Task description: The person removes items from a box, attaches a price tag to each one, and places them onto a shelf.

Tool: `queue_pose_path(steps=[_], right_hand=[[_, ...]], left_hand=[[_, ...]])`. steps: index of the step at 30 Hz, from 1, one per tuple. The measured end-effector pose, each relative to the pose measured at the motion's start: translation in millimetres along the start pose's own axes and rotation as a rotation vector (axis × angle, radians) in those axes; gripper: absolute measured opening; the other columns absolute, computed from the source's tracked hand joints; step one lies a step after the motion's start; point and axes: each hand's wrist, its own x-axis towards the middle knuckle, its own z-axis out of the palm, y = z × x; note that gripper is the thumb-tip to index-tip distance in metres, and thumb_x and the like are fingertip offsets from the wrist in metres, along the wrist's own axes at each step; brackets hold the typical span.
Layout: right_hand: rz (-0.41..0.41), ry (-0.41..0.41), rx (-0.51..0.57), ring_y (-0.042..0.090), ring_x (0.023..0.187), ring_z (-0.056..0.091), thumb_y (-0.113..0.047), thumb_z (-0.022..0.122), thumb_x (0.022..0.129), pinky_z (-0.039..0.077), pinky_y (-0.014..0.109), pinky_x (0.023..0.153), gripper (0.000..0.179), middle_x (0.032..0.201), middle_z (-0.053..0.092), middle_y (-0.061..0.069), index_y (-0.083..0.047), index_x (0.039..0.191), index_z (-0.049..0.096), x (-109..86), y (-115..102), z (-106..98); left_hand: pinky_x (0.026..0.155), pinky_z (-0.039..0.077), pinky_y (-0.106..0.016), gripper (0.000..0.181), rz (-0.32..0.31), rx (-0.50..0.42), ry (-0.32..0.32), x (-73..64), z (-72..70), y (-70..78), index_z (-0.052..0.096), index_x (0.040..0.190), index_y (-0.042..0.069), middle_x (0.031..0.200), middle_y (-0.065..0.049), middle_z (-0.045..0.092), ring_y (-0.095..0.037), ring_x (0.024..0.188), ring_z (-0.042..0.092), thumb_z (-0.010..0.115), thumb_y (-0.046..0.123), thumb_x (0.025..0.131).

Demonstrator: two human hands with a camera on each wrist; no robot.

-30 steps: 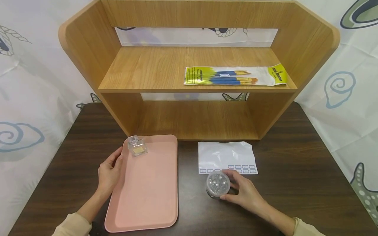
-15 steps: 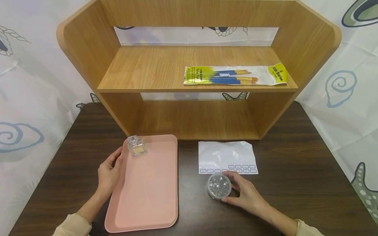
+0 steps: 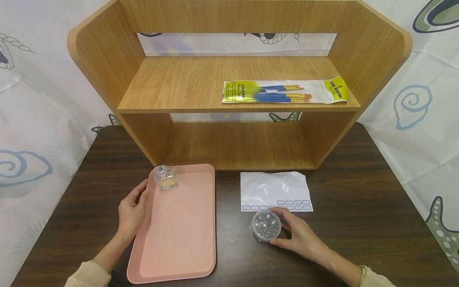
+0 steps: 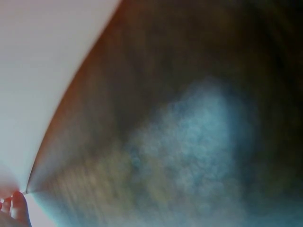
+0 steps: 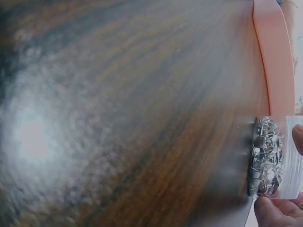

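At the left, my left hand (image 3: 132, 209) grips the left rim of a pink rectangular tray (image 3: 175, 231). A small clear square glass bottle with a round stopper (image 3: 167, 178) lies in the tray's far left corner, near those fingertips. My right hand (image 3: 301, 233) holds a round clear jar of shiny silvery pieces (image 3: 266, 226) from its right side, thumb in front and fingers behind. In the right wrist view the jar (image 5: 270, 161) stands at the dark table surface, with fingertips on its clear upper part. The left wrist view is mostly blurred, showing the tray edge (image 4: 57, 71) and some fingers.
Just beyond the jar lies a white plastic sheet with printed labels (image 3: 274, 189). A two-level wooden shelf (image 3: 236, 147) stands at the back of the dark table (image 3: 358, 199). On its upper board is a packet of artist brushes (image 3: 285, 92).
Over the first half second the jar shifts slightly right and toward me with my right hand. My left hand and the tray stay put.
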Motion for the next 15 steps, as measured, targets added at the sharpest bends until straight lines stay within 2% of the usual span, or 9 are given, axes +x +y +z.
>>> queue_pose_path(steps=[4,8,10,12,15], right_hand=[[0.002,-0.021,0.005,0.028,0.112,0.056,-0.009,0.083,0.069,0.050,0.033,0.088,0.071,0.123,0.056,0.021,0.004,0.128,0.046,0.4,0,-1],[-0.011,-0.026,0.019,0.019,0.117,0.054,-0.012,0.083,0.069,0.048,0.031,0.090,0.074,0.125,0.055,0.024,0.006,0.129,0.045,2.2,0,-6],[-0.022,0.012,0.022,0.011,0.117,0.053,-0.008,0.082,0.068,0.049,0.030,0.090,0.070,0.123,0.056,0.025,0.007,0.127,0.047,4.7,1,-10],[-0.025,0.083,0.022,0.005,0.114,0.055,-0.001,0.080,0.069,0.050,0.029,0.087,0.061,0.118,0.059,0.026,0.007,0.122,0.051,9.3,2,-15],[0.027,0.211,0.010,0.003,0.104,0.059,0.007,0.075,0.072,0.053,0.026,0.081,0.048,0.109,0.063,0.026,0.009,0.115,0.056,18.2,6,-27]], left_hand=[[0.073,0.038,0.002,0.036,0.001,-0.002,-0.004,-0.2,0.1,-0.5,0.054,0.131,0.003,0.127,-0.018,0.058,0.024,0.089,0.042,0.049,0.015,0.098],[0.072,0.038,0.002,0.036,-0.002,-0.001,-0.005,-0.1,0.0,-1.0,0.054,0.131,0.003,0.127,-0.018,0.058,0.023,0.088,0.043,0.049,0.015,0.098],[0.072,0.038,0.001,0.036,-0.004,-0.001,-0.007,0.0,-0.1,-1.1,0.054,0.131,0.003,0.127,-0.018,0.058,0.023,0.088,0.043,0.049,0.016,0.098],[0.073,0.038,0.002,0.037,-0.005,-0.003,-0.010,0.0,-0.3,-0.9,0.054,0.132,0.004,0.127,-0.018,0.058,0.023,0.089,0.042,0.049,0.017,0.098],[0.073,0.038,0.001,0.037,-0.008,-0.008,-0.015,-0.1,-0.5,-0.7,0.053,0.132,0.004,0.128,-0.018,0.058,0.023,0.089,0.042,0.048,0.017,0.098]])
